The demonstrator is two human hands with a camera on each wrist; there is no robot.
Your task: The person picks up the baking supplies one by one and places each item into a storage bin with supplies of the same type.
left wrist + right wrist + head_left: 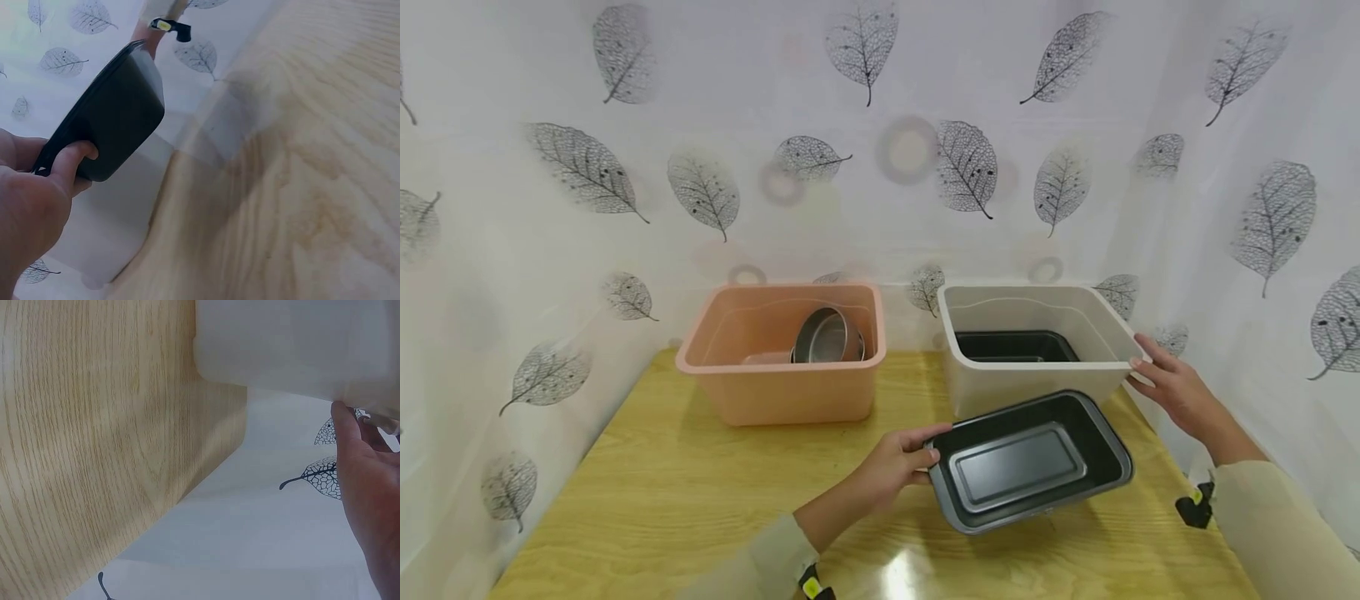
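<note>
My left hand (887, 467) grips the left end of a dark rectangular baking pan (1018, 467), thumb on the rim and fingers beneath. The pan is held tilted above the table, in front of the white bin (1030, 387), with its inside facing up. In the left wrist view the underside of the pan (125, 112) shows, with the left hand (37, 194) curled at its end. My right hand (1183, 396) holds the right rim of the white bin; in the right wrist view the thumb of that hand (369, 481) lies against the outer wall.
Inside the white bin lies another dark pan (1015, 346). A pink bin (782, 396) stands to its left, with round metal pans (827, 337) leaning inside. Both bins stand at the back of the wooden table (715, 500), before a leaf-patterned curtain (865, 208).
</note>
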